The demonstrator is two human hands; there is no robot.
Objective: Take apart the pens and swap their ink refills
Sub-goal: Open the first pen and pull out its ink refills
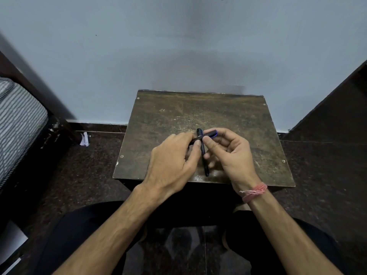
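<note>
My knees at bottom, both forearms reaching in, pink thread band (255,191) on my right wrist. My left hand (172,162) pinches one end of a dark pen (210,134) held crosswise above the surface (168,120); my right hand (231,150) pinches the other end, blue trim showing past my fingers. Second dark pen (204,153) lies on the surface under it, pointing away from me, crossing the held one. Wall behind; bed at left.

Two dark pens (204,155), crossed, still assembled
</note>
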